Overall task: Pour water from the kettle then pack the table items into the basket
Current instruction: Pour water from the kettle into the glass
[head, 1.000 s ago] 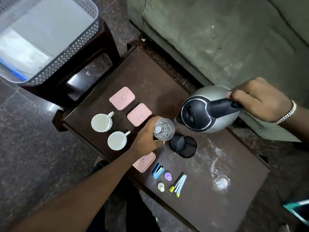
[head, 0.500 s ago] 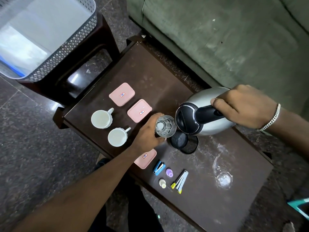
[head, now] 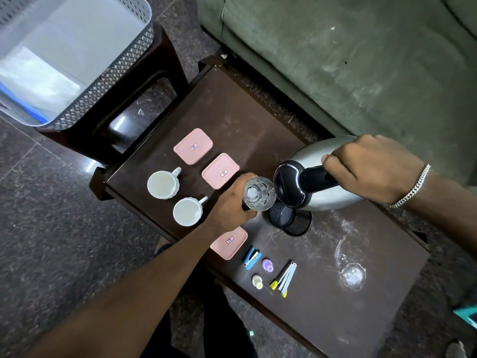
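The right hand (head: 371, 169) is wrapped around the black handle of the steel kettle (head: 317, 187), which is tipped with its spout touching the rim of a clear glass (head: 258, 193). The left hand (head: 232, 205) is closed around that glass. Just beside the glass, under the kettle, stands a black mesh cup (head: 291, 220). Well apart from the glass, the empty white basket (head: 108, 81) sits on a dark stool (head: 160, 73).

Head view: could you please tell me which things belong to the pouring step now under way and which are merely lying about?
In use:
kettle in right hand
glass in left hand

Lying about:
two white cups
three pink containers
black mesh holder
second glass
basket
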Demonstrator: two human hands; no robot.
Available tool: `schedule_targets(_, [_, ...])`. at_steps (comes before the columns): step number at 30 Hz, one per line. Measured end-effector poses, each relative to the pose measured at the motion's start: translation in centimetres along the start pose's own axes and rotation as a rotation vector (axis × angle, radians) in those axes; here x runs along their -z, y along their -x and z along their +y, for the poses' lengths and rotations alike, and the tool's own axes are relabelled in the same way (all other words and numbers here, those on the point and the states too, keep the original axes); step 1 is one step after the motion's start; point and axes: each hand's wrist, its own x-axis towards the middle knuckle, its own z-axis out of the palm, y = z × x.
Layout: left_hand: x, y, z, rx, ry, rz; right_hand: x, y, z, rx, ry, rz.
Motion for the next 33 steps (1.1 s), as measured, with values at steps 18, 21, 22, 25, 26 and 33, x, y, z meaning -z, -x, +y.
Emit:
schedule_targets(18, [0.4, -0.2, -0.2, 0.027, -0.046, 0.011, 1.7, 1.1, -1.9, -0.108, 0.003, -0.03])
schedule_targets(21, [0.3, -0.1, -0.1, 0.034, -0.047, 0.012, 1.9, 1.4, -1.8, -0.123, -0.006, -0.026])
schedule_targets(22, [0.2, -0.1, -0.1, 0.035, -0.046, 0.015, 1.9, 1.5, -1.8, -0.13, -0.012, -0.024])
schedule_targets(25, [0.1, 0.0, -0.1, 0.041, -0.046, 0.022, 2.1, 1.8, -1.8, -0.137, -0.003, -0.021])
schedule_targets(26, [0.1, 0.0, -0.1, 0.041, -0.048, 0.023, 2.2, 1.9, -1.9, -0.133, 0.01, -0.02])
schedule_targets(33, [0.1, -0.1, -0.5, 0.043, -0.06, 0.001, 2.4, 2.3, -2.1, -0.117, 0.099, -0.018])
